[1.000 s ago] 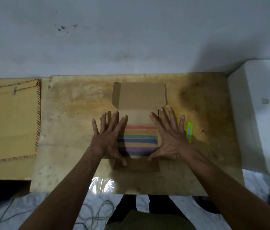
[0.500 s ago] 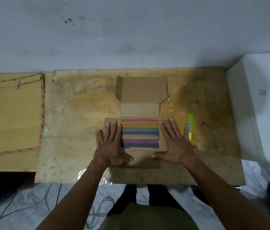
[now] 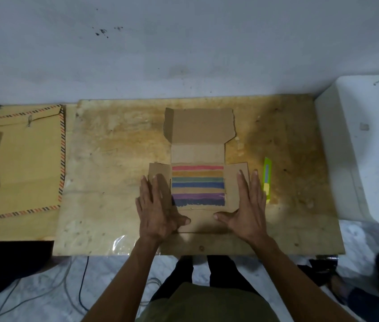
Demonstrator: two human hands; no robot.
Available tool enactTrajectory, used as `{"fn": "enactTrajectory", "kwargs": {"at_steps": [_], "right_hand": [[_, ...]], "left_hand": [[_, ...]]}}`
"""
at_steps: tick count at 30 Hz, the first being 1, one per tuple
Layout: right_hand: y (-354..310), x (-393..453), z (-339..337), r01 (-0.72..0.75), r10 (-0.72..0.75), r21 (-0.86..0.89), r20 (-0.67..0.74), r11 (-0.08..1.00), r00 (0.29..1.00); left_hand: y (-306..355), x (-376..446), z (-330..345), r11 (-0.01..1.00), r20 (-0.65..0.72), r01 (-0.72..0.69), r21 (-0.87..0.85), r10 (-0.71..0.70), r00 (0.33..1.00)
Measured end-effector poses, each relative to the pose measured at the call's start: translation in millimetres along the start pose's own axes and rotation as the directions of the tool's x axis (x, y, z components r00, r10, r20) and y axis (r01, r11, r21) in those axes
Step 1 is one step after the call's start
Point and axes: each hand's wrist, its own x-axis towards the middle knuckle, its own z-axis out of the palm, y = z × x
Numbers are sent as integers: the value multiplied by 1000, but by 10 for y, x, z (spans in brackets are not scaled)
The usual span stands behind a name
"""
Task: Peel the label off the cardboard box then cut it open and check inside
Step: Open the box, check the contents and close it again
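Observation:
The cardboard box [image 3: 199,126] lies unfolded flat on the table, its lid flap stretched toward the wall. Its inner floor shows coloured stripes [image 3: 198,185] in red, green, blue and purple. My left hand [image 3: 157,206] presses flat on the left side flap, fingers spread. On the right side flap my right hand [image 3: 246,205] presses flat the same way. Both thumbs rest on the near flap. A green and yellow utility knife [image 3: 267,180] lies just right of my right hand, untouched.
The worn wooden table [image 3: 114,170] ends near my body. A brown envelope with striped edging [image 3: 23,163] lies at the left. A white appliance [image 3: 369,147] stands at the right. Cables run over the floor below.
The box's side flaps went from raised to pressed flat. Both hands slid apart and toward me, uncovering the whole striped panel.

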Motion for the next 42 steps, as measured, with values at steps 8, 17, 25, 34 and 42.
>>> {"fn": "enactTrajectory", "kwargs": {"at_steps": [8, 17, 25, 34, 42], "right_hand": [[-228, -75, 47, 52, 92, 536, -240, 843, 966], [-550, -110, 89, 2, -8, 639, 7, 769, 1000], [-550, 8, 199, 62, -65, 410, -5, 910, 998], [-555, 220, 250, 19, 51, 412, -156, 911, 986], [-687, 752, 139, 75, 217, 547, -450, 834, 866]], "left_hand": [[-12, -113, 4, 943, -206, -178, -283, 121, 971], [222, -131, 11, 912, -94, -261, -316, 244, 965], [202, 81, 113, 962, 3, -254, -102, 256, 967], [290, 345, 68, 961, -237, -225, -161, 184, 954], [496, 740, -18, 904, -459, -196, -380, -1, 888]]}}
